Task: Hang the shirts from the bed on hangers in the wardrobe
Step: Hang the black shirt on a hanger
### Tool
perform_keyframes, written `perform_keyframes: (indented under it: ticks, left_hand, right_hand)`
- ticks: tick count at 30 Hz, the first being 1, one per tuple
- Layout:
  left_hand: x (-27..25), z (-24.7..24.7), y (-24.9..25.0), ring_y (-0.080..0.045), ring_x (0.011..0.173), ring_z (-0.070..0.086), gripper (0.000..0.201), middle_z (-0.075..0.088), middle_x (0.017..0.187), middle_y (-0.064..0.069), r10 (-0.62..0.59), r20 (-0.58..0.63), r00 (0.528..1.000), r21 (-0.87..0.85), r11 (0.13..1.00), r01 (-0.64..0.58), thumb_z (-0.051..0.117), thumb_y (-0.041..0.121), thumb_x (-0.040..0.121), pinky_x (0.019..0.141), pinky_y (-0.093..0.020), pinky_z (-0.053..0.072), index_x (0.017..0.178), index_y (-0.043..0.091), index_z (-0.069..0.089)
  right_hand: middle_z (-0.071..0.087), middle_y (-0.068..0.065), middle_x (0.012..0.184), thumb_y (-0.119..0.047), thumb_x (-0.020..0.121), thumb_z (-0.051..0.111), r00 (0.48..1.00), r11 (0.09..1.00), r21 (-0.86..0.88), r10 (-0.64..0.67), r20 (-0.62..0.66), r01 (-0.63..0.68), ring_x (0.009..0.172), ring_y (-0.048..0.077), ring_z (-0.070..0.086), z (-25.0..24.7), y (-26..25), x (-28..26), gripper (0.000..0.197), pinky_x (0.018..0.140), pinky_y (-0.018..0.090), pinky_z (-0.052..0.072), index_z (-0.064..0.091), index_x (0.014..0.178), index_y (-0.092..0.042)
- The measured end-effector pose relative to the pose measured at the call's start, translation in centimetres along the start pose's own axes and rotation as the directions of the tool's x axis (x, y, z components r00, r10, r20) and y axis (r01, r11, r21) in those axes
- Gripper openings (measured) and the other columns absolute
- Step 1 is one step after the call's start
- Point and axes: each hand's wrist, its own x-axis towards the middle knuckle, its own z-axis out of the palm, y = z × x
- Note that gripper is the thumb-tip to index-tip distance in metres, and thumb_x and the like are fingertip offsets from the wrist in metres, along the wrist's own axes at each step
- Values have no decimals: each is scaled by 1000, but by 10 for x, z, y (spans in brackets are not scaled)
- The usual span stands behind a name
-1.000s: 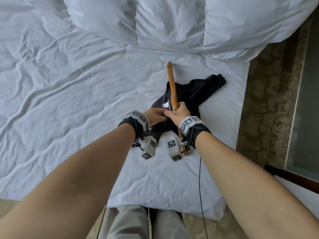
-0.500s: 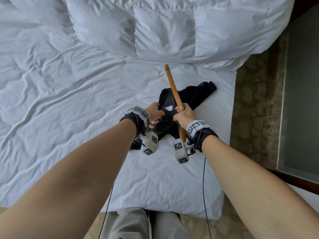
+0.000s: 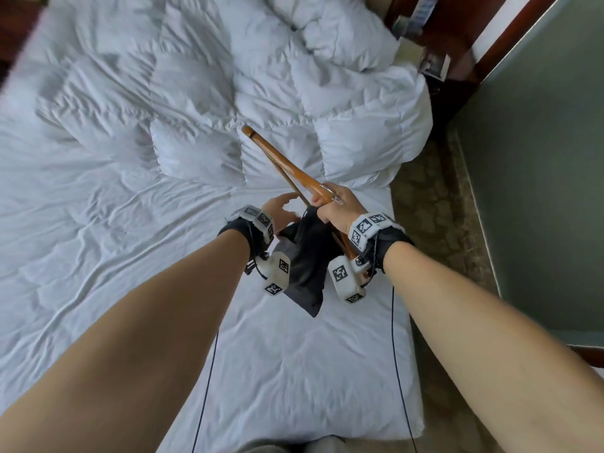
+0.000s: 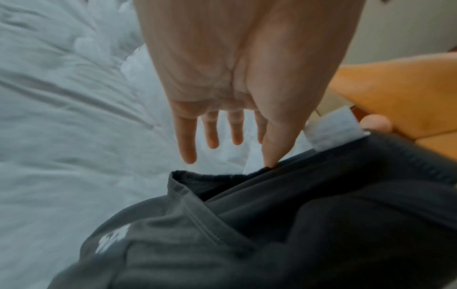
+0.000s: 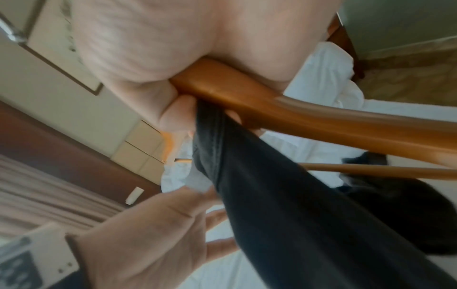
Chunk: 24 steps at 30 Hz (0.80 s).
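Right hand [image 3: 340, 207] grips hanger [image 3: 281, 163] and shirt [image 3: 310, 256]; left hand [image 3: 281, 210] spread.

A white bed [image 3: 98, 223] and the bedding lying on it.

We are looking down at a wrinkled white sheet [image 3: 310, 371] covering the mattress. A puffy white duvet [image 3: 277, 103] is lying bunched up across the far half, its edge hanging over the right side toward the patterned carpet [image 3: 434, 204]. Two thin black cables [image 3: 205, 387] are trailing across the near end.

Bare forearms, black wrist straps [image 3: 240, 228], white marker-tagged camera pods [image 3: 277, 272], thin black cables [image 3: 204, 392]
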Motion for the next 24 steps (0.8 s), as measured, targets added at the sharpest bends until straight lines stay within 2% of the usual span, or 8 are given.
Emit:
perform_keyframes:
  ticks: [2, 4, 8, 12, 16, 18, 21, 24]
  left_hand:
    - [-16, -11, 16, -22, 127, 52, 50, 52, 144, -7, 129, 14, 992, 98, 987, -130, 63, 7, 92, 102, -26, 40, 140, 20, 53]
    - [-34, -20, 33, -14, 108, 55, 37, 64, 126, -4, 201, 23, 979, 144, 969, -202, 63, 6, 90, 89, -17, 36, 126, 15, 64]
    - [-70, -28, 52, -14, 81, 59, 18, 65, 90, 0, 207, 12, 978, 64, 976, -208, 64, 12, 90, 69, -25, 50, 106, 18, 69]
    - [-95, -33, 49, -17, 86, 57, 16, 63, 98, -3, 206, 35, 978, 200, 957, -209, 68, 16, 90, 82, -30, 48, 106, 18, 70]
    - [-116, -26, 45, -24, 91, 58, 3, 62, 95, -7, 158, -91, 983, 146, 979, -144, 62, 15, 93, 77, -34, 50, 94, 14, 64]
    - [-126, -17, 43, -28, 92, 63, 2, 63, 96, -10, 169, -101, 980, 22, 986, -168, 62, 13, 92, 78, -40, 55, 93, 12, 60]
    - [-145, -1, 40, -19, 84, 61, 18, 67, 98, -3, 183, 4, 983, -167, 969, -180, 68, 22, 91, 62, -30, 49, 105, 17, 60]
    - [-158, 9, 41, -18, 73, 57, 4, 64, 85, -6, 232, 52, 971, -118, 967, -225, 66, 16, 92, 54, -21, 47, 95, 18, 65]
  right_hand:
    - [62, -6, 69, -7, 60, 51, 997, 997, 37, -67, -39, 68, 77, 21, 62, -14, -27, -16, 23, 68, 30, 50, 62, 74, -20]
    - [61, -5, 69, 0, 68, 53, 989, 990, 65, -121, -84, 127, 73, 18, 59, -26, -49, -29, 24, 66, 27, 46, 60, 72, -23]
    - [59, -4, 69, -1, 75, 54, 963, 977, 114, -150, -225, 178, 62, 17, 51, -50, -79, -56, 23, 59, 29, 40, 61, 71, -23]
    - [50, 8, 67, 13, 76, 51, 952, 947, 249, -129, -279, 202, 57, 17, 45, -67, -95, -92, 27, 54, 23, 38, 60, 78, -12]
    - [53, -14, 52, 13, 75, 52, 936, 926, 305, -114, -333, 221, 58, 11, 48, -73, -100, -117, 30, 57, 21, 38, 63, 75, -16]
    - [51, -15, 45, 12, 76, 54, 928, 914, 325, -120, -354, 243, 53, 9, 49, -75, -101, -130, 29, 54, 18, 39, 63, 77, -15]
    - [48, -10, 44, 11, 75, 55, 915, 890, 360, -135, -380, 281, 50, 10, 48, -79, -103, -149, 25, 53, 17, 41, 63, 79, -12]
    - [45, -7, 45, 10, 74, 55, 909, 878, 380, -131, -395, 291, 49, 12, 45, -84, -103, -163, 25, 50, 18, 39, 64, 79, -12]
